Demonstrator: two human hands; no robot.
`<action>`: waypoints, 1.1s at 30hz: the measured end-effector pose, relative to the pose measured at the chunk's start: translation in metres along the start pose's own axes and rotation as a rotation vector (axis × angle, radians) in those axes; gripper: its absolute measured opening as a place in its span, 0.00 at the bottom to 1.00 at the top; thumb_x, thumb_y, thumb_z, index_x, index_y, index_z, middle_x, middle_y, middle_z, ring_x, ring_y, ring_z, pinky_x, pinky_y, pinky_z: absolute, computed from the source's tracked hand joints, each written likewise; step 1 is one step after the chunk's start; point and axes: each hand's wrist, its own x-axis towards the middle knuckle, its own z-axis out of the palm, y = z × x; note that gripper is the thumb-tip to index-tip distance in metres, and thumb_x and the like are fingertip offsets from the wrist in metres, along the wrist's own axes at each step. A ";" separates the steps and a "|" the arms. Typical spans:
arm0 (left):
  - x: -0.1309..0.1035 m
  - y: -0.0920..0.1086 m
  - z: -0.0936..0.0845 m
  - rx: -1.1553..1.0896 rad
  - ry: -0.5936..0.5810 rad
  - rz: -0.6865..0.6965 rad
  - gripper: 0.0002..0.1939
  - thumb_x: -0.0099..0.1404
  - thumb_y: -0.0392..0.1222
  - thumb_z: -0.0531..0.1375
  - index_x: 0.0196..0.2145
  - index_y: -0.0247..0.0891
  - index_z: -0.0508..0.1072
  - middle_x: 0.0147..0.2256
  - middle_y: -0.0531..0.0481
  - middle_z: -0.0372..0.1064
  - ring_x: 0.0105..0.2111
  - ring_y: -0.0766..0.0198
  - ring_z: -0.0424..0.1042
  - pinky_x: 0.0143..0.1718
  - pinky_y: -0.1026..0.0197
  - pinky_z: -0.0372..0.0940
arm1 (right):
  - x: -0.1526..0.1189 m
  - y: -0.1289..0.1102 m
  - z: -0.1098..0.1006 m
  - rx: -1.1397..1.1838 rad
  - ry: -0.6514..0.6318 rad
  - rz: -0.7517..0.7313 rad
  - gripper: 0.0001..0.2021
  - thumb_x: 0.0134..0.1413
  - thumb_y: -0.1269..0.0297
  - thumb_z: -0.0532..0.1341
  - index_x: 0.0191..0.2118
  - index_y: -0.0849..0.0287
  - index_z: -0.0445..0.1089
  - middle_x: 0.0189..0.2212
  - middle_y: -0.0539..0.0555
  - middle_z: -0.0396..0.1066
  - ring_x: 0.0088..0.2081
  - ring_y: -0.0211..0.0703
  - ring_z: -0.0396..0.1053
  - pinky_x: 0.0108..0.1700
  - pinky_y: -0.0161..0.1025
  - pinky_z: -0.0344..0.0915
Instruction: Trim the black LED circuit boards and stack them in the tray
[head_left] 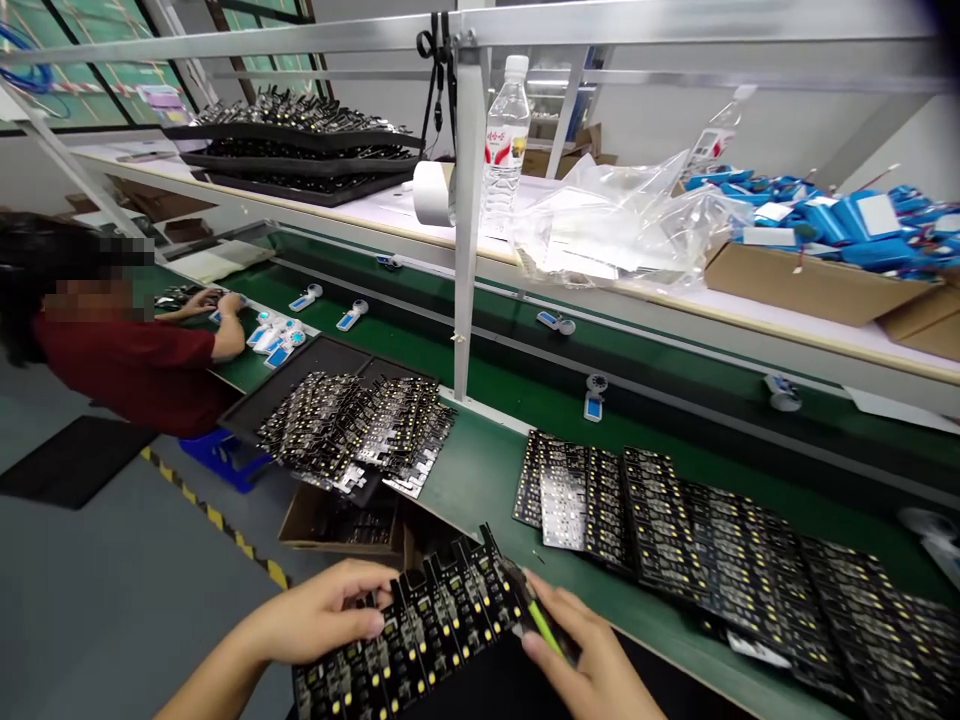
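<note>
black flat circuit-board panel with yellow dots (420, 640) is gripped by the left hand (334, 612), while the right hand (589, 645) grasps black-and-green hand cutters (544, 628) at the panel's end.

One pair of pliers (546, 630), two bottles (505, 160)

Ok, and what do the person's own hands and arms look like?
The left hand and right hand wear no gloves, and no rings show. The left forearm is bare, with no sleeve, watch or band in view. The picture ends around the right wrist, also bare.
</note>
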 end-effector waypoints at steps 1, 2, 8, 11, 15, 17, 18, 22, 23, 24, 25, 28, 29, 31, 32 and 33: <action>0.000 -0.004 0.001 -0.007 0.000 -0.005 0.21 0.61 0.56 0.59 0.46 0.41 0.76 0.40 0.48 0.74 0.41 0.56 0.69 0.49 0.56 0.64 | -0.002 -0.001 0.001 -0.016 -0.015 0.023 0.24 0.61 0.56 0.56 0.62 0.49 0.60 0.50 0.57 0.72 0.50 0.48 0.71 0.52 0.41 0.70; -0.001 -0.007 0.001 -0.012 0.003 -0.012 0.21 0.61 0.56 0.59 0.46 0.41 0.76 0.41 0.48 0.73 0.42 0.55 0.69 0.50 0.55 0.64 | -0.004 -0.002 0.003 -0.073 -0.003 0.070 0.23 0.61 0.57 0.55 0.62 0.49 0.60 0.47 0.58 0.73 0.47 0.50 0.73 0.49 0.43 0.71; -0.005 -0.023 0.003 -0.107 0.010 -0.070 0.26 0.60 0.56 0.60 0.53 0.43 0.72 0.45 0.47 0.74 0.48 0.49 0.67 0.54 0.51 0.63 | -0.016 -0.011 0.005 0.003 -0.045 0.168 0.25 0.60 0.59 0.57 0.62 0.48 0.59 0.42 0.55 0.73 0.43 0.46 0.73 0.47 0.40 0.71; -0.007 -0.031 0.004 -0.146 0.007 -0.096 0.27 0.61 0.55 0.60 0.56 0.45 0.69 0.50 0.47 0.72 0.51 0.48 0.65 0.57 0.49 0.60 | -0.026 -0.010 0.008 0.022 -0.061 0.150 0.22 0.61 0.60 0.56 0.60 0.48 0.62 0.44 0.54 0.74 0.43 0.43 0.73 0.46 0.35 0.70; -0.010 -0.041 0.004 -0.159 0.002 -0.151 0.28 0.62 0.56 0.59 0.58 0.45 0.67 0.51 0.47 0.71 0.53 0.48 0.65 0.59 0.48 0.57 | -0.031 -0.013 0.033 -0.502 0.170 0.121 0.23 0.60 0.60 0.56 0.61 0.48 0.61 0.37 0.56 0.74 0.33 0.48 0.72 0.33 0.41 0.70; -0.012 -0.044 0.002 -0.155 0.007 -0.182 0.29 0.62 0.56 0.59 0.58 0.44 0.67 0.51 0.47 0.71 0.53 0.49 0.65 0.59 0.49 0.56 | -0.026 -0.018 0.046 -0.651 0.209 0.079 0.24 0.58 0.62 0.57 0.61 0.49 0.61 0.32 0.55 0.73 0.29 0.47 0.69 0.30 0.42 0.67; -0.014 -0.044 0.001 -0.153 0.016 -0.198 0.29 0.62 0.57 0.59 0.58 0.44 0.66 0.51 0.47 0.71 0.54 0.49 0.65 0.60 0.49 0.56 | -0.022 -0.021 0.050 -0.687 0.210 0.063 0.25 0.57 0.64 0.58 0.61 0.50 0.61 0.31 0.54 0.72 0.28 0.47 0.68 0.29 0.42 0.65; -0.021 -0.042 -0.001 -0.170 0.067 -0.266 0.31 0.59 0.59 0.60 0.57 0.45 0.67 0.54 0.46 0.69 0.55 0.48 0.63 0.61 0.48 0.53 | -0.003 -0.030 0.052 -0.701 0.170 0.063 0.29 0.53 0.72 0.59 0.61 0.47 0.61 0.30 0.53 0.71 0.29 0.46 0.67 0.28 0.40 0.61; -0.023 -0.042 -0.001 -0.177 0.075 -0.274 0.31 0.59 0.60 0.60 0.57 0.45 0.67 0.54 0.46 0.69 0.55 0.48 0.63 0.61 0.48 0.53 | 0.000 -0.030 0.049 -0.649 0.144 0.083 0.29 0.53 0.72 0.59 0.60 0.46 0.61 0.31 0.53 0.71 0.30 0.46 0.67 0.29 0.40 0.61; -0.025 -0.043 0.000 -0.184 0.077 -0.276 0.31 0.59 0.60 0.60 0.57 0.45 0.68 0.53 0.46 0.70 0.55 0.48 0.63 0.60 0.48 0.54 | 0.003 -0.029 0.045 -0.556 0.105 0.109 0.28 0.54 0.72 0.59 0.60 0.45 0.62 0.33 0.53 0.71 0.32 0.46 0.68 0.31 0.39 0.63; -0.027 -0.045 0.001 -0.192 0.079 -0.277 0.32 0.58 0.61 0.60 0.57 0.46 0.68 0.52 0.46 0.70 0.55 0.48 0.64 0.60 0.48 0.54 | 0.005 -0.026 0.040 -0.422 0.052 0.137 0.27 0.55 0.70 0.59 0.60 0.45 0.62 0.35 0.53 0.72 0.34 0.46 0.69 0.33 0.39 0.64; -0.033 -0.051 0.005 -0.231 0.096 -0.273 0.33 0.57 0.62 0.61 0.56 0.45 0.68 0.51 0.46 0.70 0.54 0.47 0.64 0.59 0.47 0.54 | 0.007 -0.014 0.024 0.076 -0.153 0.197 0.24 0.56 0.62 0.60 0.59 0.47 0.63 0.36 0.52 0.71 0.35 0.42 0.70 0.38 0.36 0.67; -0.035 -0.052 0.007 -0.253 0.094 -0.263 0.33 0.57 0.62 0.61 0.56 0.45 0.68 0.50 0.46 0.71 0.53 0.47 0.64 0.59 0.48 0.54 | 0.007 -0.010 0.020 0.203 -0.208 0.204 0.24 0.57 0.61 0.60 0.60 0.48 0.63 0.35 0.51 0.71 0.35 0.42 0.70 0.38 0.35 0.67; -0.038 -0.054 0.010 -0.298 0.078 -0.239 0.32 0.58 0.61 0.60 0.56 0.45 0.68 0.47 0.47 0.72 0.51 0.48 0.66 0.58 0.49 0.57 | 0.005 -0.007 0.016 0.308 -0.264 0.199 0.24 0.58 0.60 0.59 0.60 0.50 0.63 0.35 0.51 0.72 0.34 0.41 0.70 0.37 0.35 0.67; -0.039 -0.054 0.011 -0.312 0.069 -0.232 0.31 0.59 0.60 0.60 0.56 0.45 0.68 0.46 0.47 0.72 0.50 0.49 0.66 0.57 0.50 0.57 | 0.004 -0.007 0.017 0.274 -0.262 0.184 0.23 0.58 0.61 0.58 0.60 0.50 0.63 0.36 0.52 0.72 0.35 0.42 0.70 0.39 0.35 0.67; -0.040 -0.054 0.013 -0.322 0.068 -0.234 0.30 0.59 0.60 0.60 0.55 0.45 0.69 0.46 0.48 0.72 0.50 0.49 0.67 0.57 0.50 0.58 | 0.003 -0.009 0.019 0.178 -0.242 0.171 0.23 0.58 0.62 0.58 0.60 0.49 0.63 0.37 0.53 0.72 0.37 0.43 0.70 0.40 0.37 0.67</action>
